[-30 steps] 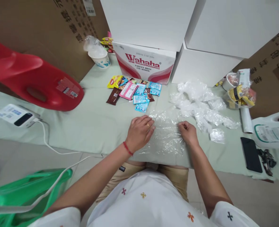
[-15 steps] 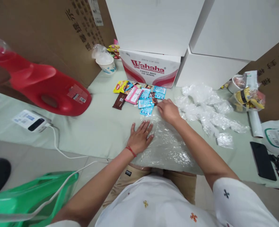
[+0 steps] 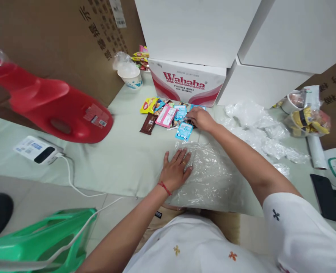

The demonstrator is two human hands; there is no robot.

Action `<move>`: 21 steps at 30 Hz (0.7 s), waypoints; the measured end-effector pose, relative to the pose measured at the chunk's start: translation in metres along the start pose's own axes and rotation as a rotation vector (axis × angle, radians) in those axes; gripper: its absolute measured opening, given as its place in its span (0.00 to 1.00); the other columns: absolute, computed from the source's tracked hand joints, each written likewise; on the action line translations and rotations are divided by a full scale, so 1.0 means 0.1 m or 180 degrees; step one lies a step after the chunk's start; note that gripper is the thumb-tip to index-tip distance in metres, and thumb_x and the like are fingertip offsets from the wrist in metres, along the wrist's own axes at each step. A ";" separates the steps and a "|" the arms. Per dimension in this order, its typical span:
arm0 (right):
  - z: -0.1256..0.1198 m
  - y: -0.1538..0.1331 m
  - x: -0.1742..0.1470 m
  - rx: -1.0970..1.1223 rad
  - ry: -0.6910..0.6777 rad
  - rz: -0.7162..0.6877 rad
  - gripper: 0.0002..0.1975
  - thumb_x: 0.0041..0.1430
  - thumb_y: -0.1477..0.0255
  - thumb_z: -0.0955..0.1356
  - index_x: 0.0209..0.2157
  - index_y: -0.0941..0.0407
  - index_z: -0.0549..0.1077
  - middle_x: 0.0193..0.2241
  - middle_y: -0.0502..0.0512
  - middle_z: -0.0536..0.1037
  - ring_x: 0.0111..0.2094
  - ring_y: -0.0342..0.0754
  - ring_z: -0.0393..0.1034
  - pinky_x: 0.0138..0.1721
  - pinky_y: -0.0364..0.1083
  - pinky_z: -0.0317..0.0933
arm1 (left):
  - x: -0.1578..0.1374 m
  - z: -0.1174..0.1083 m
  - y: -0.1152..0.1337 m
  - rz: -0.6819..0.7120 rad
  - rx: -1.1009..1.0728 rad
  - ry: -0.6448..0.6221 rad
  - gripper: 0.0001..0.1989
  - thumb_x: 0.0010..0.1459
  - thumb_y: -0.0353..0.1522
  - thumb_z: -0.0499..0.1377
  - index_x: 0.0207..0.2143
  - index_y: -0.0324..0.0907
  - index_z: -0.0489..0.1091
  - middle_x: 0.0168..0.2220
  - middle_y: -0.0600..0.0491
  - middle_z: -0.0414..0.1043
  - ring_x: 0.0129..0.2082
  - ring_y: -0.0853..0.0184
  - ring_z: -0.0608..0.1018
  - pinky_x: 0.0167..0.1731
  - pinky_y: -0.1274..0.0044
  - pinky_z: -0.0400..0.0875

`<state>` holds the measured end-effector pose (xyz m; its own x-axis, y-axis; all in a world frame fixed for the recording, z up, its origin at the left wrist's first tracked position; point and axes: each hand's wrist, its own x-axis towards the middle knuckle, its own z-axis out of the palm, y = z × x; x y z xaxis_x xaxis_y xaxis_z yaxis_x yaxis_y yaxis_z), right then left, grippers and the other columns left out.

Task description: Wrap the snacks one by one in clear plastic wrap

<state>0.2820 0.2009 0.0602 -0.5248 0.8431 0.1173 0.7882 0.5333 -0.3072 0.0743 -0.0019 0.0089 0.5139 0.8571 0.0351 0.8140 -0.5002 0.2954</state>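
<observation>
My left hand (image 3: 176, 170) lies flat with fingers spread on the left part of a clear plastic sheet or bag (image 3: 213, 176), which is spread on the table in front of me. My right hand (image 3: 201, 118) reaches over the right side of a heap of snack packets, its fingers bent and together; what is between the fingertips is hidden. Close to those fingers are a blue packet (image 3: 181, 113) and another blue packet (image 3: 184, 131) nearer to me. A pink packet (image 3: 166, 115), a dark brown packet (image 3: 148, 123) and a yellow packet (image 3: 148, 105) lie to the left.
Crumpled clear plastic (image 3: 250, 121) lies to the right, near a bag of yellow-wrapped snacks (image 3: 303, 121) and a black phone (image 3: 326, 198). A Wahaha box (image 3: 187, 85) stands behind the packets. Left are a red jug (image 3: 62, 110), a paper cup (image 3: 131, 79) and a white corded device (image 3: 37, 149).
My right hand has moved up and further over the packets. The blue packets are shifted, with one now lying apart at the front. My left hand stays flat on the plastic.
</observation>
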 end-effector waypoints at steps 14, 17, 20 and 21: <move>0.24 -0.10 -0.20 -0.0129 -0.0680 -0.1047 0.30 0.68 0.77 0.60 0.70 0.51 0.63 0.70 0.58 0.63 0.70 0.57 0.51 0.68 0.63 0.44 | 0.00 -0.01 -0.03 0.0015 -0.0149 -0.0015 0.28 0.72 0.43 0.47 0.71 0.48 0.59 0.73 0.46 0.55 0.73 0.55 0.58 0.71 0.47 0.35; 0.18 -0.18 -0.01 -0.0366 -0.0947 -0.1360 0.29 0.66 0.80 0.61 0.66 0.52 0.68 0.66 0.58 0.69 0.68 0.58 0.54 0.68 0.64 0.40 | 0.00 0.00 -0.03 -0.0002 -0.0121 -0.0018 0.28 0.72 0.43 0.47 0.71 0.48 0.59 0.74 0.47 0.54 0.73 0.55 0.57 0.71 0.47 0.34; 0.15 -0.21 0.07 -0.0543 -0.1056 -0.1473 0.25 0.58 0.79 0.68 0.58 0.54 0.76 0.59 0.61 0.75 0.64 0.61 0.58 0.67 0.63 0.42 | 0.00 0.00 -0.02 -0.0008 -0.0112 -0.0013 0.28 0.72 0.43 0.47 0.71 0.48 0.59 0.74 0.46 0.54 0.73 0.55 0.58 0.71 0.47 0.35; 0.14 -0.20 0.06 -0.0600 -0.1085 -0.1441 0.25 0.55 0.77 0.71 0.56 0.55 0.77 0.57 0.63 0.75 0.62 0.63 0.59 0.66 0.63 0.43 | 0.00 -0.01 -0.02 -0.0005 -0.0114 -0.0012 0.28 0.72 0.44 0.47 0.71 0.48 0.59 0.74 0.46 0.55 0.73 0.55 0.58 0.71 0.47 0.35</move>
<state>0.2584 0.1938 0.0535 -0.8709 0.4762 -0.1217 0.4892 0.8638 -0.1208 0.0724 -0.0012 0.0090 0.5137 0.8574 0.0310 0.8046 -0.4940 0.3295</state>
